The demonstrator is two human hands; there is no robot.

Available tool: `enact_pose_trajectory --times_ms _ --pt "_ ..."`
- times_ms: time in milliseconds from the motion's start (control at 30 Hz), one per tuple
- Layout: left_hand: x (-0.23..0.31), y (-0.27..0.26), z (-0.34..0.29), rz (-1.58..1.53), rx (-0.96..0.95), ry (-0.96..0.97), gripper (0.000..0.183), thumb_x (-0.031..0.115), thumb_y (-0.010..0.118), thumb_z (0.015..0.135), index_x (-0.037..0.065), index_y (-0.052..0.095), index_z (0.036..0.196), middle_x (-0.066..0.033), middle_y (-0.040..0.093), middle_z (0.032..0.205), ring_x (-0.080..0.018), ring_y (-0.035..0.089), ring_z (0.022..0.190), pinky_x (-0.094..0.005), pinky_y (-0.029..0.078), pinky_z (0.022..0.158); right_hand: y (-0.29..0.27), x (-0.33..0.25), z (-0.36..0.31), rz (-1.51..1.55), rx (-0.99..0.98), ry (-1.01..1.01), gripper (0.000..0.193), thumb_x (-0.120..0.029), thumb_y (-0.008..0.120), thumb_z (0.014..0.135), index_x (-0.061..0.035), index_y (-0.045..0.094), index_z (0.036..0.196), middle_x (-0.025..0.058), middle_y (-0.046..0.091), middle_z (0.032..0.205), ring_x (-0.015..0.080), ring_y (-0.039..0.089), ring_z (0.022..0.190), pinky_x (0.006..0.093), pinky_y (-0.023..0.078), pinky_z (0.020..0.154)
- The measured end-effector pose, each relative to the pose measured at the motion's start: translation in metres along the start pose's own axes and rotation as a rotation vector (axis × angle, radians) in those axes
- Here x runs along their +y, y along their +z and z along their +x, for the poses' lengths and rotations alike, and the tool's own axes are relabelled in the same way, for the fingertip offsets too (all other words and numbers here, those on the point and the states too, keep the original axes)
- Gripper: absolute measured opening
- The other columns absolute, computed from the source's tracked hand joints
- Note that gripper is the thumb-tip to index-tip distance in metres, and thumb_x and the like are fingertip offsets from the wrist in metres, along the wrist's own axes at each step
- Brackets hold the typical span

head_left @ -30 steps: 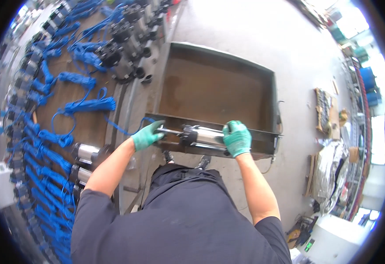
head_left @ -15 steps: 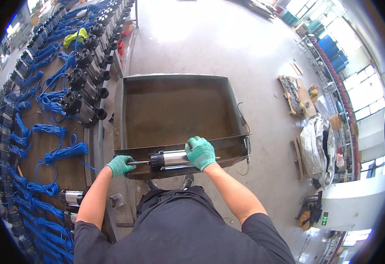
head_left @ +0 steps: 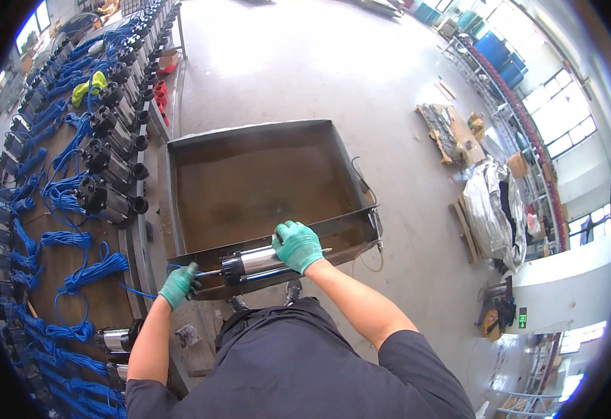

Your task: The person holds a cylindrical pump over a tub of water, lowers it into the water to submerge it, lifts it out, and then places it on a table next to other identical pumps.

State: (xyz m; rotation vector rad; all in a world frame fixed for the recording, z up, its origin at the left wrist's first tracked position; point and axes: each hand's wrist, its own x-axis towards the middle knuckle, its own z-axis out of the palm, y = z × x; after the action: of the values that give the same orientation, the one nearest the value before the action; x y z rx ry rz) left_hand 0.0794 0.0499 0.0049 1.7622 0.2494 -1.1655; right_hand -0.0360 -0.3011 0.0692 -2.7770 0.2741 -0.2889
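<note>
A shiny steel pump body (head_left: 258,261) with a black end lies across the narrow front trough of a metal tank (head_left: 249,128). From its black end a thin rod (head_left: 211,273) points left. My right hand (head_left: 298,246), in a green glove, is wrapped over the right part of the pump body from above. Beside the rod's left end is my left hand (head_left: 177,286), also gloved in green. Its thumb is raised apart from the bent fingers, and I see nothing in it. A blue cable (head_left: 137,290) runs from the left toward this hand.
Brown water (head_left: 263,185) stands in the tank. On the left, a long table (head_left: 50,272) carries rows of steel pumps (head_left: 106,199) and blue cable coils (head_left: 96,271). A hose (head_left: 369,265) hangs at the tank's right corner. Silvery sheeting (head_left: 490,209) covers a pile farther right.
My left hand has let go of the rod and turned thumb up, a little nearer to me. My right hand stays on the pump body. The whole view has shifted and turned slightly.
</note>
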Motion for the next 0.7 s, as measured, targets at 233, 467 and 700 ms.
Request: enact_pose_trajectory --times_ms 233,467,700 --pt "-0.031 0.004 0.003 0.566 0.141 0.788 0.029 -0.001 0.074 0.087 0.009 0.058 0.110 -0.0011 0.060 0.085 -0.0119 0.058 0.074 -0.0299 0.052 0.070 -0.002 -0.002 0.002 0.015 -0.014 -0.001 0.014 -0.023 0.067 0.088 -0.0090 0.071 0.085 0.0116 0.068 0.087 0.0326 0.067 0.086 0.0454 0.056 0.078" --pt "0.024 -0.012 -0.018 0.639 -0.117 0.241 0.016 0.014 0.077 0.090 0.011 0.072 0.104 -0.0049 0.070 0.079 -0.0167 0.068 0.072 -0.0315 0.055 0.066 -0.002 -0.001 0.000 0.016 -0.011 0.003 0.015 -0.024 0.067 0.089 -0.0093 0.071 0.086 0.0114 0.068 0.087 0.0323 0.067 0.087 0.0447 0.056 0.079" --pt "-0.007 0.001 -0.006 1.146 0.280 0.618 0.036 0.046 0.076 0.088 0.011 0.077 0.096 -0.0164 0.073 0.083 -0.0341 0.071 0.074 -0.0454 0.056 0.066 -0.004 -0.001 0.000 0.019 -0.027 0.006 0.017 -0.025 0.066 0.090 -0.0083 0.069 0.088 0.0122 0.068 0.090 0.0322 0.067 0.088 0.0444 0.056 0.080"
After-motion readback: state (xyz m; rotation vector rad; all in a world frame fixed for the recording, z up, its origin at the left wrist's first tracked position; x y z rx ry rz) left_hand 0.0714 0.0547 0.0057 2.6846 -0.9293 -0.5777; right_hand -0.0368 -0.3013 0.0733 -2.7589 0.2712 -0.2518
